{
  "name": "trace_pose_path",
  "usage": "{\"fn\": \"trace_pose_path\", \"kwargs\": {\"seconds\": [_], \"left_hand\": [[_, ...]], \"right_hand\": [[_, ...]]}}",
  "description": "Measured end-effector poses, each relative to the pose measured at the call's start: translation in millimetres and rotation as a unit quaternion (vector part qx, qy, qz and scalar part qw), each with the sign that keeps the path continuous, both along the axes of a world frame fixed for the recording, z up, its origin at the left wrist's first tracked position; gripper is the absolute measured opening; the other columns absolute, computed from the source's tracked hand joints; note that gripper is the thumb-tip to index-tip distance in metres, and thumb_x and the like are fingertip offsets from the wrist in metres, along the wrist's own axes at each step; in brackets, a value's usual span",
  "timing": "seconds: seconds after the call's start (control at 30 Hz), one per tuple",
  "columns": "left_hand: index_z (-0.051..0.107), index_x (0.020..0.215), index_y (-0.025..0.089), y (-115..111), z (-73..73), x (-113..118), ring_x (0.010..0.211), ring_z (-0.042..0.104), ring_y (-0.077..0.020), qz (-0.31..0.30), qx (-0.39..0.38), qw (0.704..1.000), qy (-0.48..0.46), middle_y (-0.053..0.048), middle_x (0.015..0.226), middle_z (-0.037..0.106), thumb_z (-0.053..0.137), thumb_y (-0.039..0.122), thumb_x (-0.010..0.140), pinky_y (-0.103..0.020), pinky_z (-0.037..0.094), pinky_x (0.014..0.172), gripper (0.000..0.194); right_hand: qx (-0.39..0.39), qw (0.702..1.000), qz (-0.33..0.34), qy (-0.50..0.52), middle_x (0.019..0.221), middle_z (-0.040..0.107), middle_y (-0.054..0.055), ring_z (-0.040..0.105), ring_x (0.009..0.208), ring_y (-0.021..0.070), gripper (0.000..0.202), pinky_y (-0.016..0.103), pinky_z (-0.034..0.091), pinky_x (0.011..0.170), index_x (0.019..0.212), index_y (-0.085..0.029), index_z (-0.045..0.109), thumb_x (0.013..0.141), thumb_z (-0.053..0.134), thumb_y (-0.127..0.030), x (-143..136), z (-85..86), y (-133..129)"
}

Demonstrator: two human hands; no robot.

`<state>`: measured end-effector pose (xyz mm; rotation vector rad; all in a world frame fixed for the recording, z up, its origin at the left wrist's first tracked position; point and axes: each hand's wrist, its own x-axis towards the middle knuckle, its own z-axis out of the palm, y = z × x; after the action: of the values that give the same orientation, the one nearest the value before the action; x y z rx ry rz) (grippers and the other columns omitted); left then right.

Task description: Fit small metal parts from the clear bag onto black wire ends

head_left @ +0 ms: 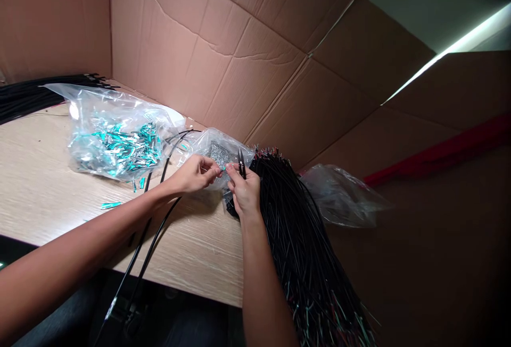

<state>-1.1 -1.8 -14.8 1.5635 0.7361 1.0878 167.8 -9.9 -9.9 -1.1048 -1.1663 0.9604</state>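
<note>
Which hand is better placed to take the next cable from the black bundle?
Probably the right hand: it lies against the black cable bundle, though it holds tweezers. The left hand is further away.

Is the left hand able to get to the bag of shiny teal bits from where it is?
Probably yes. The left hand is beside the bag of shiny teal bits on the same table, and only thin black cables lie between them.
</note>
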Motion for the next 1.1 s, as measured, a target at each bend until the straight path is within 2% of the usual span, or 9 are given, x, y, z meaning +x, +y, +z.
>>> {"fn": "trace_pose_path", "kwargs": {"seconds": [0.17,0.23,0.37,0.5,0.63,0.7,0.87,0.97,1.1], "left_hand": [[0.066,0.071,0.016,5.3,-4.8,0.1,0.053,0.045,-0.0104,0.075,-0.003,0.997,0.015,0.0,0.058,0.057,0.069,0.041,0.091,-0.024,0.031,0.051,0.032],[0.066,0.072,0.016,6.5,-5.2,-0.5,0.051,0.043,-0.0098,0.07,-0.022,0.997,-0.004,0.0,0.058,0.056,0.07,0.042,0.091,-0.024,0.03,0.05,0.032],[0.065,0.073,0.018,5.8,-6.7,0.6,0.048,0.041,-0.0088,0.035,-0.043,0.998,-0.022,0.001,0.06,0.056,0.07,0.043,0.091,-0.024,0.027,0.049,0.032],[0.065,0.075,0.019,4.2,-6.7,-1.1,0.047,0.043,-0.0099,0.04,-0.058,0.997,-0.021,0.0,0.061,0.057,0.072,0.045,0.09,-0.026,0.026,0.049,0.031],[0.064,0.075,0.022,4.3,-5.5,-5.4,0.045,0.041,-0.0099,0.062,-0.069,0.995,-0.038,0.001,0.057,0.054,0.077,0.048,0.087,-0.028,0.025,0.051,0.032],[0.064,0.077,0.022,4.9,-6.7,-5.1,0.045,0.042,-0.0105,0.063,-0.058,0.996,-0.04,0.002,0.057,0.053,0.076,0.05,0.088,-0.029,0.027,0.052,0.032],[0.067,0.088,0.018,5.0,-9.7,-0.4,0.044,0.045,-0.0104,0.057,-0.031,0.998,-0.011,0.003,0.061,0.051,0.07,0.045,0.094,-0.026,0.029,0.046,0.028],[0.068,0.087,0.017,3.7,-7.8,0.7,0.043,0.043,-0.0092,0.025,-0.034,0.999,-0.02,0.004,0.06,0.049,0.068,0.043,0.096,-0.024,0.028,0.044,0.028],[0.065,0.081,0.017,1.9,-4.5,0.9,0.042,0.041,-0.0078,0.013,-0.065,0.997,-0.035,0.003,0.06,0.051,0.066,0.036,0.097,-0.022,0.026,0.044,0.025]], "right_hand": [[0.008,1.0,0.014,-0.026,0.069,0.059,-0.002,0.033,0.051,0.0088,0.031,0.027,0.024,0.046,0.084,-0.021,0.073,0.07,0.088,-0.044,-1.5,0.4,-1.9],[-0.005,1.0,0.003,-0.015,0.068,0.058,-0.002,0.032,0.05,0.008,0.033,0.027,0.021,0.046,0.083,-0.02,0.072,0.067,0.089,-0.043,-1.4,-0.4,-0.6],[-0.022,0.999,-0.023,0.034,0.059,0.047,-0.008,0.029,0.047,0.0067,0.039,0.025,0.019,0.045,0.081,-0.018,0.069,0.06,0.09,-0.044,-1.5,-4.6,5.8],[0.014,0.992,-0.096,0.079,0.059,0.043,-0.009,0.029,0.047,0.0057,0.041,0.024,0.021,0.045,0.079,-0.018,0.064,0.062,0.091,-0.043,9.7,-3.6,13.7],[0.056,0.977,-0.18,0.099,0.056,0.027,-0.014,0.024,0.045,0.0058,0.046,0.023,0.021,0.042,0.078,-0.021,0.057,0.067,0.093,-0.048,27.6,5.9,15.5],[0.051,0.982,-0.161,0.087,0.057,0.027,-0.014,0.021,0.045,0.0059,0.048,0.024,0.019,0.042,0.078,-0.022,0.057,0.069,0.092,-0.052,25.4,9.0,11.9],[-0.009,0.999,0.001,0.035,0.063,0.041,-0.008,0.024,0.05,0.0053,0.049,0.024,0.017,0.043,0.075,-0.019,0.062,0.065,0.096,-0.052,-5.9,4.0,-1.6],[-0.012,0.999,0.002,0.051,0.064,0.042,-0.008,0.024,0.05,0.0046,0.05,0.024,0.017,0.043,0.071,-0.02,0.058,0.061,0.097,-0.049,-14.5,-1.7,-2.4],[0.005,0.995,-0.039,0.094,0.061,0.039,-0.01,0.024,0.048,0.0038,0.052,0.023,0.02,0.043,0.069,-0.022,0.049,0.062,0.097,-0.042,-5.5,-2.9,5.7]]}}
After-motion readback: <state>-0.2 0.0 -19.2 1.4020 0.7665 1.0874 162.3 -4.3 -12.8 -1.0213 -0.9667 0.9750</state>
